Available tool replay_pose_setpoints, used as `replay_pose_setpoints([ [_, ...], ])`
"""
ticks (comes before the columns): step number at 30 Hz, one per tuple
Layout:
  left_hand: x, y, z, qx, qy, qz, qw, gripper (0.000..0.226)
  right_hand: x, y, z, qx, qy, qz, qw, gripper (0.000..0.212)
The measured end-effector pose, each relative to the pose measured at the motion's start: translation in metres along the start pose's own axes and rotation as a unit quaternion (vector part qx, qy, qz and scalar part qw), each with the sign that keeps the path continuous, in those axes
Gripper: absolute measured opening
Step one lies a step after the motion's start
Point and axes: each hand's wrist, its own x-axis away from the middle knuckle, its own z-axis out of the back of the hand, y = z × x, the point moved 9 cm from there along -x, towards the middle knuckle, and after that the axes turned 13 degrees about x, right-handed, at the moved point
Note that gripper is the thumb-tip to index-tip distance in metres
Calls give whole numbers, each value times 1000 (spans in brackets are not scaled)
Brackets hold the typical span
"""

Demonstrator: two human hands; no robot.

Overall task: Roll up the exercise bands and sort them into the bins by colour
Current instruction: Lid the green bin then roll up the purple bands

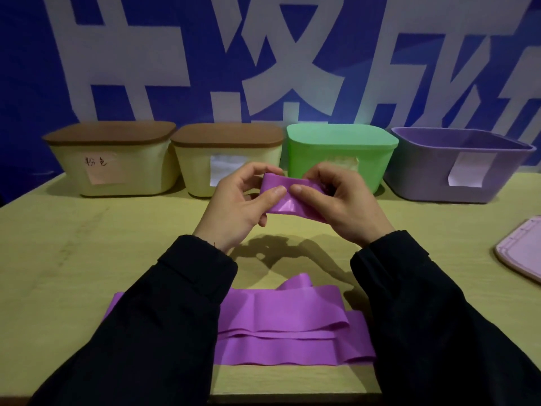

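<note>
While pinched, purple band (288, 200) between hands.

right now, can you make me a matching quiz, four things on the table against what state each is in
Things:
1. green bin
2. purple bin
3. purple band
4. pink lid

States:
A. lying flat on the table at the far right
B. open, no lid on it
C. closed with a lid of its own colour
D. one end pinched between the left hand and the right hand, the rest lying folded on the table

Pairs: 1-C, 2-B, 3-D, 4-A
</note>
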Motion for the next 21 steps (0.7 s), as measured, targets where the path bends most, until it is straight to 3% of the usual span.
replay_pose_setpoints([
  [6, 1, 5, -1, 31, 5, 5, 1000, 25, -1, 5, 3, -60, -2, -38, 997, 19],
  [13, 5, 7, -15, 63, -34, -1, 997, 32, -1, 3, 2, -70, 7, -23, 997, 18],
  [16, 4, 8, -12, 50, -22, -16, 998, 24, 0, -1, 0, -73, 6, -17, 997, 14],
  [21, 3, 10, -9, 67, -4, -20, 998, 30, 2, -5, 2, -90, 23, -6, 996, 8],
])
